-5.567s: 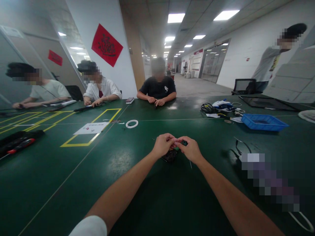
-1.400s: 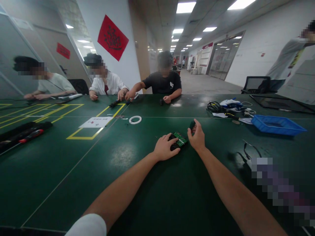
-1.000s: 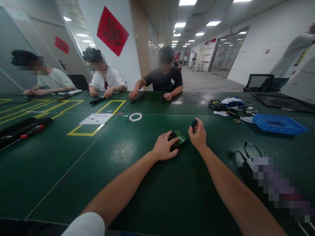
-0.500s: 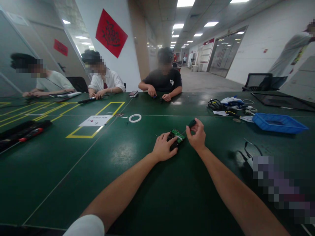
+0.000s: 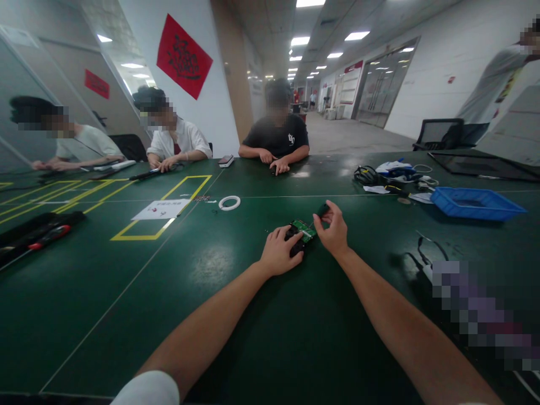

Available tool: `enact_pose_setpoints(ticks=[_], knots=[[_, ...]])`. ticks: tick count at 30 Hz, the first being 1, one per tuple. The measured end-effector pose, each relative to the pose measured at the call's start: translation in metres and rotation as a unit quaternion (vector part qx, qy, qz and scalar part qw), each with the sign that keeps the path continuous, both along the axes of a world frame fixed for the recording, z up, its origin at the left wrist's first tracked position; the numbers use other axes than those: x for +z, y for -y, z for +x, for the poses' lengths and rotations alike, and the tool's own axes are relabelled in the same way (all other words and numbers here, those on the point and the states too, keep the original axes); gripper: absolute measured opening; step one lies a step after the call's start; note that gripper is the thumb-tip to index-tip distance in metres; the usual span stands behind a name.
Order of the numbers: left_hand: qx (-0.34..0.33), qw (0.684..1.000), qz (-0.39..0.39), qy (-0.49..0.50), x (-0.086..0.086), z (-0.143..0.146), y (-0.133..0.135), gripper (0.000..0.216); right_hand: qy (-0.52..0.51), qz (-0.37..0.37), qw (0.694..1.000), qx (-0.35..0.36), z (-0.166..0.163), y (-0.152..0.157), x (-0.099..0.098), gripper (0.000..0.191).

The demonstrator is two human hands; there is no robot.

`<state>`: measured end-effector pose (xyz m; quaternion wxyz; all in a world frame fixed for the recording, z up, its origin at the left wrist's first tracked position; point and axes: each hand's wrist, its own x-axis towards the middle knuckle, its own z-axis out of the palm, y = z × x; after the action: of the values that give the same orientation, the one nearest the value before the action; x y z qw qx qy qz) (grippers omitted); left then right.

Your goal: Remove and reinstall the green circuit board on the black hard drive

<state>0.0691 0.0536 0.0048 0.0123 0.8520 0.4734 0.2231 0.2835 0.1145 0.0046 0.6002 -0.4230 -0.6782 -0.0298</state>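
Note:
A green circuit board (image 5: 304, 229) on a black casing, which looks like a hard drive, lies on the green tabletop. My left hand (image 5: 278, 251) is laid over its near left side, with fingers and thumb gripping it and hiding part of the casing. Held by its dark handle in the fingers of my right hand (image 5: 333, 230) is a screwdriver (image 5: 323, 210). Its thin shaft slants down and left to the board's right edge; whether the tip touches is too small to tell.
A blue tray (image 5: 476, 211), cables (image 5: 368, 175) and a pixelated object (image 5: 476, 304) lie to the right. Leftward are a white ring (image 5: 229, 203), a paper sheet (image 5: 160, 210) and a black tool case (image 5: 37, 233). People sit working across the table.
My right hand and the screwdriver have come slightly closer to the board. My left hand keeps its hold. The person opposite has brought their hands together. The whole view has shifted slightly.

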Motion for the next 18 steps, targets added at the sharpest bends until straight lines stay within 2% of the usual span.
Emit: enact_pose_setpoints(ticks=[9,15,18], knots=[[-0.005,1.000,-0.002,0.007,-0.0006,0.0007,-0.0011,0.066,0.032,-0.003,0.999,-0.002,0.0002,0.0025,0.0036,0.061],[-0.016,1.000,-0.004,0.006,-0.0014,-0.0010,-0.0023,0.065,-0.003,-0.008,0.999,0.046,-0.0043,0.0050,0.0054,0.055],[-0.020,1.000,0.000,0.008,-0.0025,-0.0020,-0.0027,0.064,0.000,0.001,1.000,0.006,-0.0044,0.0048,0.0061,0.055]])
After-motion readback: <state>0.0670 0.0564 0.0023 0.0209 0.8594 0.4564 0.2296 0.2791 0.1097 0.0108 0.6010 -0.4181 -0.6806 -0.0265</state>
